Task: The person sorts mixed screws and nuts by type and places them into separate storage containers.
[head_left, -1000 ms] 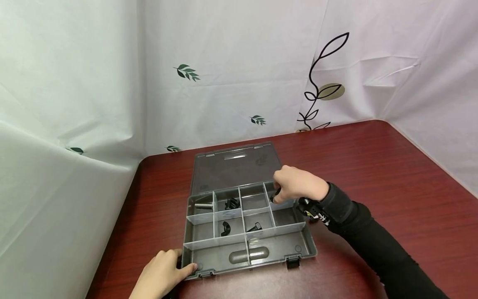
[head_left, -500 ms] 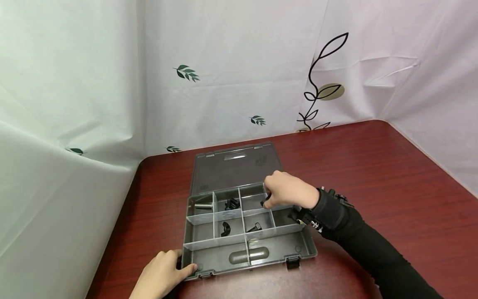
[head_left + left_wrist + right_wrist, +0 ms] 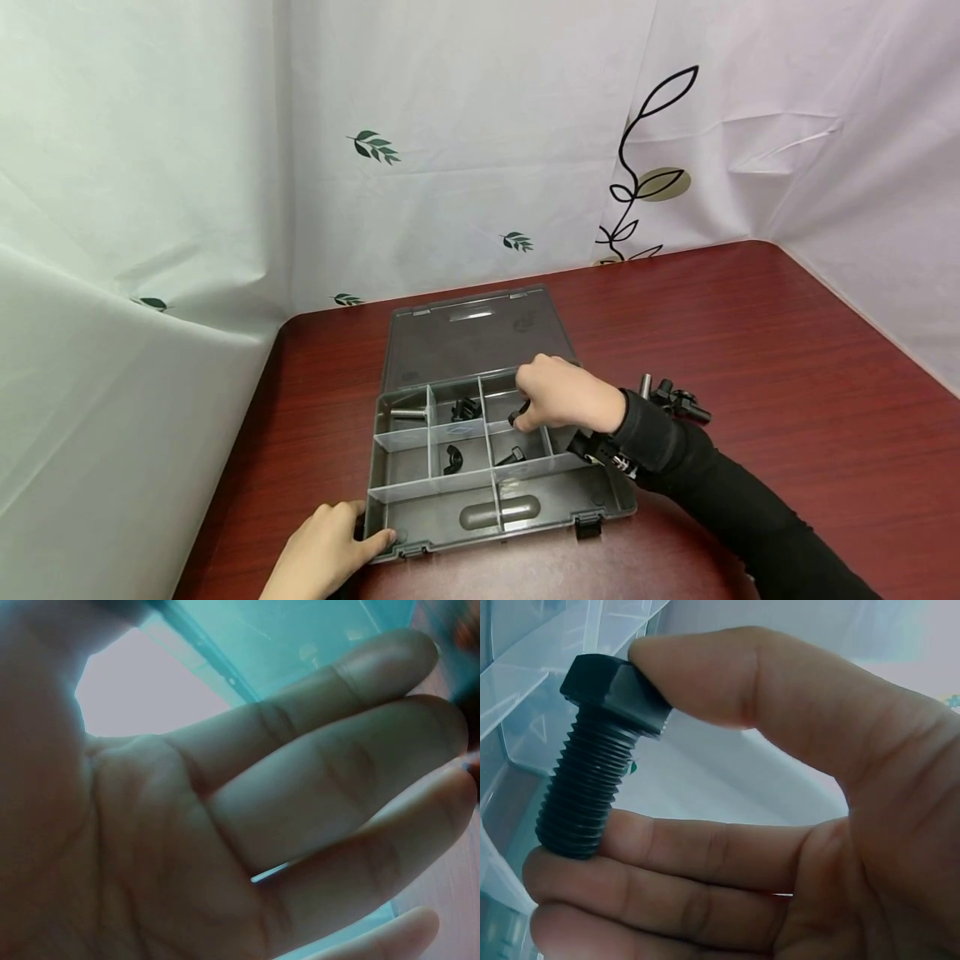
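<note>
My right hand pinches a black hex bolt between thumb and fingertips, over the third back compartment of an organizer box. In the right wrist view, the thumb presses the bolt's head and the fingertips meet its threaded end. At the box's front left corner, my left hand grips the wall, thumb over the rim and fingers outside. Inside lie a silver rod-like piece, several black parts, a curved black piece and a black bolt-like piece, each in its own compartment.
The box's grey see-through lid lies folded back flat behind it. Beyond my right wrist, black and silver hardware sits on the red-brown table. Patterned white curtains enclose the back and sides.
My right hand has moved left and slightly nearer with the bolt, from the back right compartment to the third one. The hardware behind the wrist has come into view. My left hand stays put.
</note>
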Tool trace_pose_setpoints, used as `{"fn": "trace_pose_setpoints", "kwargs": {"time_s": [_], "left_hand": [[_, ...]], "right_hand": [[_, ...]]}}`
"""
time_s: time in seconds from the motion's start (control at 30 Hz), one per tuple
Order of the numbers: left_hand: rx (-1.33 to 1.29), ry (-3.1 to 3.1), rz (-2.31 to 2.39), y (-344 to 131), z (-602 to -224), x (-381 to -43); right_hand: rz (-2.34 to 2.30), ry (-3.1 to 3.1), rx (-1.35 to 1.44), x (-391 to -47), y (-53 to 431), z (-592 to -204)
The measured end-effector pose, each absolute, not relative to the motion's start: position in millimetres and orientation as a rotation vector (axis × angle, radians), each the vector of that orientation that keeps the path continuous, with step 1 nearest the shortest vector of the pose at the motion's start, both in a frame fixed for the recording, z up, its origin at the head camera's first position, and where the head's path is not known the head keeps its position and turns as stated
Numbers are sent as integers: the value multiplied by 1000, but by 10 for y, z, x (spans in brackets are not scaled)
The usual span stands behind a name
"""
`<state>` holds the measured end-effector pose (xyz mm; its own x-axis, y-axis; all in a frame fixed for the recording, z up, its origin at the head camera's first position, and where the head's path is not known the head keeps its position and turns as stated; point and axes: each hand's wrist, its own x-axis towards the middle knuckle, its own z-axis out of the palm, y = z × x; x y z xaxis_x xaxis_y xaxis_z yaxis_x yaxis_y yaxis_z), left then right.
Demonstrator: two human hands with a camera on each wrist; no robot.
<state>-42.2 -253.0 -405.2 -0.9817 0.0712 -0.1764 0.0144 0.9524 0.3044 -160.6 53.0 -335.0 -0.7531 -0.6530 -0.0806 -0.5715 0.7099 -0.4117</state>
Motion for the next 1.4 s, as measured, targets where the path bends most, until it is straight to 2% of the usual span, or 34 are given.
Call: {"fn": "trace_pose_setpoints", "kwargs": {"time_s": [0.63, 0.97, 1.4], "left_hand": [[38, 2906, 453, -2528, -4042, -404], [68, 2928, 451, -2526, -4029, -424], [54, 2914, 446, -2521, -4032, -421]], "right_hand": [[-588, 2708, -1014, -1484, 408, -3357], [-212, 2882, -941, -1521, 459, -3242], [-197, 2877, -949, -1572, 536, -3230]]}}
